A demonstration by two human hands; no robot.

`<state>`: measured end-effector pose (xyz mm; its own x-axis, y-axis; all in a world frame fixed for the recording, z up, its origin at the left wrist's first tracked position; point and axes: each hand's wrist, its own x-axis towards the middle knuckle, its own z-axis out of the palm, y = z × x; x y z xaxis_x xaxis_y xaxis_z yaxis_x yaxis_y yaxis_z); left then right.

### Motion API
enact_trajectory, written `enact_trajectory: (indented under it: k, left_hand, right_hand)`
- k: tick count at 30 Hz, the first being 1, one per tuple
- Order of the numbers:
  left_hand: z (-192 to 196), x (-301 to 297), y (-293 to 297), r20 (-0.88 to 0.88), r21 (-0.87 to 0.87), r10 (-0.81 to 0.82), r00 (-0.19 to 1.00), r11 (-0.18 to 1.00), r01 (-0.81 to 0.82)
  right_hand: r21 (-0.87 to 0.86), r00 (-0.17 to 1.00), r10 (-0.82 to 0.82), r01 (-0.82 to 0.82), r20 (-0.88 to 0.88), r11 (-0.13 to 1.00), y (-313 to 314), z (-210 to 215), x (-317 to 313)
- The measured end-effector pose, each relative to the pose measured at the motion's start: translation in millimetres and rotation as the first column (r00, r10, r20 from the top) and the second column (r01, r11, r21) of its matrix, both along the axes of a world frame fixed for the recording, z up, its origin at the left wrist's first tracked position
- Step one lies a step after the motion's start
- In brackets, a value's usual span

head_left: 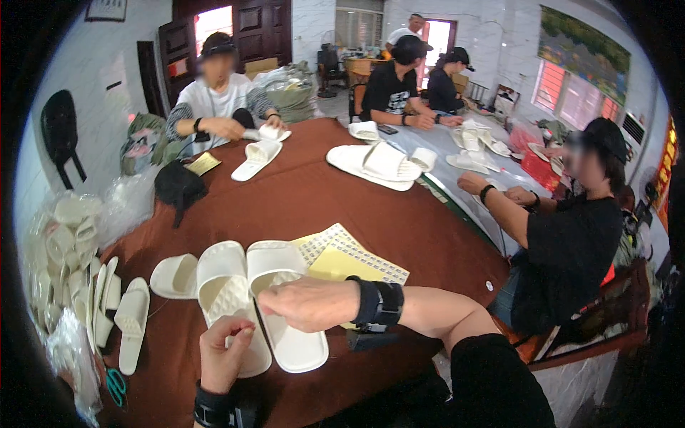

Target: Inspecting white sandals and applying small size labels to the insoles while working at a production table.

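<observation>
I read this as mid-handling of 1 pair: 2 white moulded foam slide sandals (pixel 258 307) lie side by side, soles down, on the brown tablecloth (pixel 300 200) right in front of me. My right hand (pixel 308 303) lies across the right sandal, fingers curled over its strap, gripping it. My left hand (pixel 222 349) sits at the heel of the left sandal, fingertips pinched together; whether they hold anything small I cannot tell. My guess: the next move needs a steady hold on the strap and a clean, square placement.

Labels: yellow sheets of small white rectangular stickers (pixel 349 255) lie flat just beyond the pair, touching its far edge. A small gold-coloured packet (pixel 203 163) lies near the far worker. Clear plastic bags of white sandals (pixel 68 235) are stacked at my left. Teal-handled scissors (pixel 115 386) lie bottom left.
</observation>
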<state>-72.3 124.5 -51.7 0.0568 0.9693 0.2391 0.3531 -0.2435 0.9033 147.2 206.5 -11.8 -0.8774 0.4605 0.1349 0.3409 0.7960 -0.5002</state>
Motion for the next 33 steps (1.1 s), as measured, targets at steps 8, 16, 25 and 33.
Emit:
enact_trajectory:
  k: [8, 16, 25, 33]
  left_hand:
    - [-2, 3, 6, 0.014, 0.015, -0.025, 1.0, 1.0, 0.024]
    - [-10, -11, 8, 0.064, 0.006, -0.037, 0.997, 0.999, 0.037]
    - [2, -13, 3, -0.022, -0.094, 0.013, 1.0, 0.995, -0.015]
    - [1, -5, 8, 0.106, -0.04, 0.066, 0.992, 0.997, -0.062]
  right_hand:
    - [0.081, 0.999, 0.003, 0.001, -0.046, 0.997, 5, -4, 7]
    - [0.073, 0.988, 0.084, -0.075, -0.129, 0.995, 7, -11, 2]
    - [0.099, 0.971, 0.183, -0.17, -0.151, 0.981, 11, -1, 15]
    - [0.081, 0.985, 0.124, -0.115, -0.12, 0.99, 6, 17, 21]
